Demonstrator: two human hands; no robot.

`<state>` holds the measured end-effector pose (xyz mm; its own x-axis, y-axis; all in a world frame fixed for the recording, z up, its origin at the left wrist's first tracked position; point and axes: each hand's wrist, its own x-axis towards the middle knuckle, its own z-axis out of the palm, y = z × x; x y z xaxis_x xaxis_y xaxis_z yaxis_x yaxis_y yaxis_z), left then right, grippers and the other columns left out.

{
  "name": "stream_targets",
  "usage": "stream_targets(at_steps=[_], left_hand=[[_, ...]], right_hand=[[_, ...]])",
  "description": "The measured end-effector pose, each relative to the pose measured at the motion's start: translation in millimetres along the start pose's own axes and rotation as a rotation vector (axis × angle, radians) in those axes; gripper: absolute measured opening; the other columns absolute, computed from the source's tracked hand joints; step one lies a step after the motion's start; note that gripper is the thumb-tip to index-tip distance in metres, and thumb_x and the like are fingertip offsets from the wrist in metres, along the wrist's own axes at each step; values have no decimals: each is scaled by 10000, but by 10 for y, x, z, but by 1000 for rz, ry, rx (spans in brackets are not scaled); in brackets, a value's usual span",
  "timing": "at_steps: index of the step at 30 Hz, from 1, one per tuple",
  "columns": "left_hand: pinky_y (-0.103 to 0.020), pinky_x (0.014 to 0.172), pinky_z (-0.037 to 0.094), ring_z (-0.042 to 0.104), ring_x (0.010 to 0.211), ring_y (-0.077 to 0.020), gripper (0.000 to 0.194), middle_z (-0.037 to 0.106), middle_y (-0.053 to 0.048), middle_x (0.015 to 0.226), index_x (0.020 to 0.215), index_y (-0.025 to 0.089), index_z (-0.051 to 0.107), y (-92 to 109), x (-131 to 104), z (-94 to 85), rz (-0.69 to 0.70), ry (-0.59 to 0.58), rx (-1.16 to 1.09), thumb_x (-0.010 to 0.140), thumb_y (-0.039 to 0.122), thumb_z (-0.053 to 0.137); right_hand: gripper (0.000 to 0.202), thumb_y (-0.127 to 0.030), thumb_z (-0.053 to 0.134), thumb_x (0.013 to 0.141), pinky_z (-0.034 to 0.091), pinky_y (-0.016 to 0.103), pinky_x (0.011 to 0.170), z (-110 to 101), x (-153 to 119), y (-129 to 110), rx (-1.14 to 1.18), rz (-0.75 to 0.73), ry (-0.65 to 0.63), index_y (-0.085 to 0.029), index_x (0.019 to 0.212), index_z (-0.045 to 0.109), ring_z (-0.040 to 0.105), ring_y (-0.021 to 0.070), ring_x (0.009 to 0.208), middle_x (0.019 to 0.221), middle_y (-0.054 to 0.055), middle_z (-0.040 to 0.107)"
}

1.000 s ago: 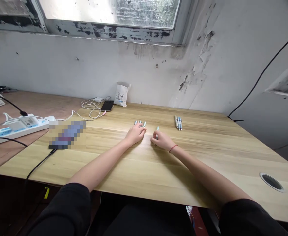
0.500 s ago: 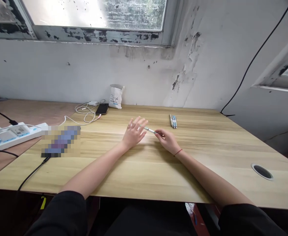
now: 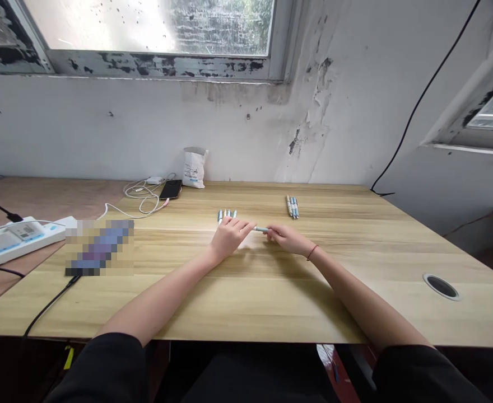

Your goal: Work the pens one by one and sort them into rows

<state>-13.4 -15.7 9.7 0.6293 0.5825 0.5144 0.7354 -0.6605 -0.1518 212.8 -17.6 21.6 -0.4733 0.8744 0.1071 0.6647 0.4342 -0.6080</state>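
Note:
A slim pen (image 3: 261, 229) with a pale green barrel lies level between my two hands, just above the table. My right hand (image 3: 287, 239), a red string at its wrist, pinches the pen's right end. At the other end, the thumb and fingers of my left hand (image 3: 228, 239) close round the pen's white tip. Just behind the left hand, several pens (image 3: 220, 216) lie side by side, their lower parts hidden by the fingers. Farther right, three more pens (image 3: 292, 207), one beige and two blue, rest in a neat row.
The wooden table (image 3: 246, 302) has a round cable hole (image 3: 441, 286) at right. A white pouch (image 3: 194, 167) stands against the wall beside a black phone (image 3: 171, 189) on a white cable. Left are a blurred-out device (image 3: 99, 248) and a power strip (image 3: 23, 238).
My left hand's raised, spread fingers have come down and closed on the pen's left end. Pens behind that hand now show. The view has shifted slightly.

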Motion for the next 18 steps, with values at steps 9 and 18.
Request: stream_targets(at_steps=[9,18], left_hand=[[-333,734,375,595,798,-191,234,647,-59,872,1070,211,564,104,-8,31,-19,-51,-19,920,220,384],[-305,678,418,603,755,-184,255,647,-50,821,1031,198,561,132,-6,-11,-121,-97,-110,943,269,333]], right_hand=[[197,-88,423,830,317,272,651,51,14,50,-491,-71,142,-163,828,605,533,190,736,816,90,647],[242,-160,391,894,319,297,697,106,26,61,-523,-156,336,-171,878,632,504,202,772,789,100,641]])
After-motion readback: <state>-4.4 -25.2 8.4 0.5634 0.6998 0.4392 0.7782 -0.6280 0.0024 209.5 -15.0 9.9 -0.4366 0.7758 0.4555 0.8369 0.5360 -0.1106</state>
